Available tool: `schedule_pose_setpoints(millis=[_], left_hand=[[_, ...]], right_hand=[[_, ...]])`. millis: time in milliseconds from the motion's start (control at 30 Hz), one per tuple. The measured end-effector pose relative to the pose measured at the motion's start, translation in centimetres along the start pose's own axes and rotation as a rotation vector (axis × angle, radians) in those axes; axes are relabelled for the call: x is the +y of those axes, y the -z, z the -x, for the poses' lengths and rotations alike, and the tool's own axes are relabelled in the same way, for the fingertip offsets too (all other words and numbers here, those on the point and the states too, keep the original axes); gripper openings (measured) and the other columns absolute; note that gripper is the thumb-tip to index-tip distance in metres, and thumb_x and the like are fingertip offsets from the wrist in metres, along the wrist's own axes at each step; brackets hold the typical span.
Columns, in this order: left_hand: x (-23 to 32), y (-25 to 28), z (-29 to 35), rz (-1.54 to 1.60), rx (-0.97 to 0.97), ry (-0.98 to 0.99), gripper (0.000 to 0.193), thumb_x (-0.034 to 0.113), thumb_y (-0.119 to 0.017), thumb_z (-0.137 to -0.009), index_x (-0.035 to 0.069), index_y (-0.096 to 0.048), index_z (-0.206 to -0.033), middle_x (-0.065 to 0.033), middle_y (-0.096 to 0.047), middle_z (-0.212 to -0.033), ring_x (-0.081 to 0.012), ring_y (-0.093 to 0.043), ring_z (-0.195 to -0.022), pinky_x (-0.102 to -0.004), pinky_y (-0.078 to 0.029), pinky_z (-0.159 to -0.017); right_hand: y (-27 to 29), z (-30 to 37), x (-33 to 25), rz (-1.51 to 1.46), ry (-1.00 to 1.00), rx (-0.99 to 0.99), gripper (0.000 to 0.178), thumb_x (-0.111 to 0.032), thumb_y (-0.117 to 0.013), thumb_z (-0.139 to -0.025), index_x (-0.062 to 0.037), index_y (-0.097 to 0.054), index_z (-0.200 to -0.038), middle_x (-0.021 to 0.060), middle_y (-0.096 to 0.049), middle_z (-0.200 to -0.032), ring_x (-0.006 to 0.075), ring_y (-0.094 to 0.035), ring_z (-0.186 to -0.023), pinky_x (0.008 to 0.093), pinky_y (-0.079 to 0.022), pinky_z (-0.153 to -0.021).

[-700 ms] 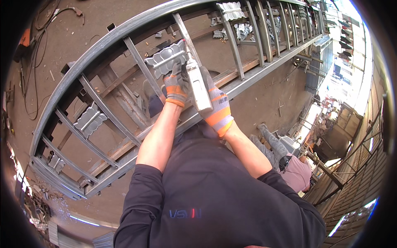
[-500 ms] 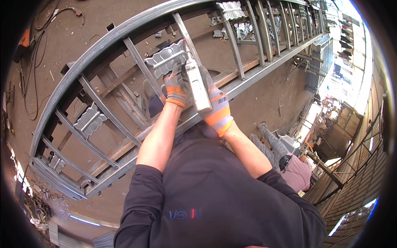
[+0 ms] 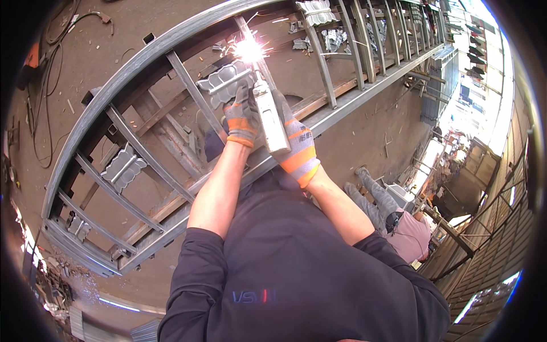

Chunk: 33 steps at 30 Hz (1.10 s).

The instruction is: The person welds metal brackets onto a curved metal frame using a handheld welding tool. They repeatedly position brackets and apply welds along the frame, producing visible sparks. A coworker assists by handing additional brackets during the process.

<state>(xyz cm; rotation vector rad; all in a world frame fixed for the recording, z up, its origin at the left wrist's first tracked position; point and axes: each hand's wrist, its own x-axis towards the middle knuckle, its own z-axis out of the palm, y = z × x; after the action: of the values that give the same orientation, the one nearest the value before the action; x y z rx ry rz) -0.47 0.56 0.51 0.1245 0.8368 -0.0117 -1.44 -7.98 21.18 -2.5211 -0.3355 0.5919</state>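
Note:
A white, box-bodied welding gun point(image 3: 269, 118) is gripped in my right hand point(image 3: 302, 147), its nozzle pointing away from me. Bright sparks and glare point(image 3: 249, 51) burst at its tip, hiding the contact point on a crossbar. My left hand point(image 3: 241, 121) closes on the near edge of a silver scalloped ornament point(image 3: 223, 85) with a rod across it. That ornament lies between two crossbars, beside the gun. Both hands wear grey gloves with orange bands, and the fingers of my right hand are partly hidden behind the gun.
A long curved metal frame point(image 3: 131, 64) with several crossbars spans the view. Other ornaments point(image 3: 123, 167) sit between its bars. Cables point(image 3: 52, 80) lie on the floor at far left. Another person in pink point(image 3: 407, 236) bends at the right, near a cluttered bench.
Sparks and a bright glare have appeared at the welding gun's tip. The gun and the ornament have shifted very slightly; both hands keep their grip.

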Motion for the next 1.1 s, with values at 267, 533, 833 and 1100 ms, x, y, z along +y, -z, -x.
schedule_pose_setpoints(millis=[267,533,833,1100], left_hand=[[0.1,-1.5,0.6,-0.059,0.058,-0.107,0.028,0.029,-0.077,-0.100,0.006,-0.075,-0.116,-0.0083,-0.078,-0.099,-0.0236,-0.077,-0.076,-0.0388,-0.066,-0.065],[0.3,-1.8,1.0,-0.081,0.054,-0.066,0.028,0.029,-0.080,-0.098,0.006,-0.074,-0.113,-0.0075,-0.078,-0.094,-0.0224,-0.076,-0.073,-0.0375,-0.065,-0.061],[0.3,-1.8,0.8,-0.079,0.056,-0.088,0.028,0.029,-0.079,-0.099,0.007,-0.073,-0.113,-0.0080,-0.078,-0.094,-0.0237,-0.076,-0.070,-0.0391,-0.065,-0.059],[0.7,-1.9,1.2,-0.102,0.067,-0.052,0.032,0.031,-0.080,-0.098,0.008,-0.073,-0.119,-0.0080,-0.078,-0.099,-0.0241,-0.076,-0.073,-0.0398,-0.066,-0.061]], right_hand=[[0.0,0.0,0.3,0.001,0.017,0.009,0.061,-0.006,-0.066,-0.092,-0.0004,-0.048,-0.150,0.0260,-0.070,-0.121,0.0452,-0.070,-0.105,0.0454,-0.059,-0.086],[0.1,0.1,0.5,0.054,-0.012,-0.079,0.059,-0.007,-0.067,-0.093,-0.0004,-0.050,-0.149,0.0250,-0.071,-0.120,0.0445,-0.070,-0.105,0.0448,-0.059,-0.087],[0.1,-0.1,0.0,-0.005,0.010,-0.002,0.061,-0.006,-0.067,-0.092,0.0000,-0.049,-0.151,0.0255,-0.070,-0.126,0.0438,-0.070,-0.110,0.0436,-0.059,-0.090],[0.0,0.0,0.3,-0.015,-0.004,-0.001,0.065,-0.007,-0.067,-0.092,-0.0005,-0.047,-0.154,0.0259,-0.070,-0.125,0.0440,-0.070,-0.109,0.0437,-0.059,-0.090]])
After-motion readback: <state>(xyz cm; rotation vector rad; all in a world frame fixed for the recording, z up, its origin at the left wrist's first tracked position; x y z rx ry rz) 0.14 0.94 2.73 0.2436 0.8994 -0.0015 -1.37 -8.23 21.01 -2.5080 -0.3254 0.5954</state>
